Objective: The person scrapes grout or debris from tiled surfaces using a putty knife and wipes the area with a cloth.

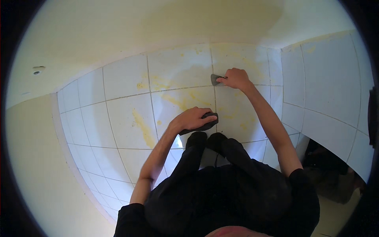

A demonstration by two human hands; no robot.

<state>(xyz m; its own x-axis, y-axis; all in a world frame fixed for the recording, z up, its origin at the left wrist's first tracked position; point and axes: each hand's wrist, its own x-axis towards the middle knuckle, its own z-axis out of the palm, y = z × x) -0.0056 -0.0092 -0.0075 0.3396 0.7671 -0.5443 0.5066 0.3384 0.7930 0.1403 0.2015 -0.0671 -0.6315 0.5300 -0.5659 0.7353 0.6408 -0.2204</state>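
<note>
My right hand (237, 78) is closed around a scraper (215, 79) with a wide grey blade. The blade lies at a grout line between white tiles (126, 81), out ahead and to the right. Closer to me, my left hand (194, 119) is wrapped over a black, elongated object (205, 123); its kind I cannot make out. It is just beyond my dark-clad feet. Yellow smears (143, 128) streak the tiles around both hands, with more yellow residue (173, 102) between them.
A pale wall (118, 35) rises beyond the tiles, and a white socket-like fitting (38, 71) is at far left. On the right stands a tiled side (331, 75) with a dark opening (323, 162) below it. My bent legs (237, 154) are close to the hands.
</note>
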